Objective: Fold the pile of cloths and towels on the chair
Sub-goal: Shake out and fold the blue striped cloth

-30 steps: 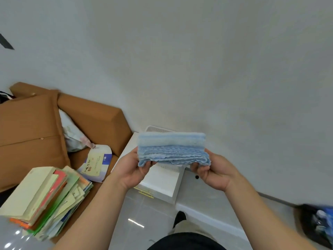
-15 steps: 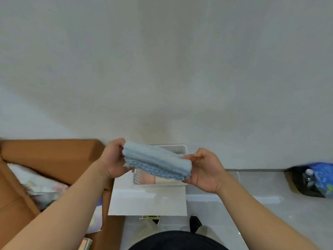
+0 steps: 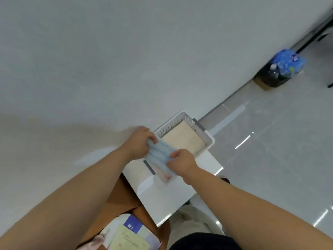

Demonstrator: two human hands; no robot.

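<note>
Blue cloth (image 3: 158,154): folded into a thick, layered bundle and held in the air at centre frame, stretched between your two hands and slanting down to the right.

Lower left of frame: printed papers (image 3: 129,235), blurred, lie on the brown chair (image 3: 122,199). Your left forearm crosses above them.

Left of centre: your left hand (image 3: 138,143) grasps the bundle's upper-left end, with the fingers curled over its edge.

Just right of centre: your right hand (image 3: 182,161) is clenched on the lower-right end. The thumb lies on the top layer; the other fingers are tucked under, out of sight.

Behind and beneath the cloth: a white basket (image 3: 209,139) with perforated walls sits on a white table (image 3: 180,186). A folded beige cloth (image 3: 183,138) lies flat inside it. The blue bundle and your right hand cover the basket's near end, so you cannot tell whether the bundle touches the rim there.

Right half: glossy grey floor (image 3: 270,159).

Upper right: a black bin (image 3: 273,78) stands against the wall (image 3: 108,69), and a blue package (image 3: 288,62) rests on top of it, well apart from the basket.
</note>
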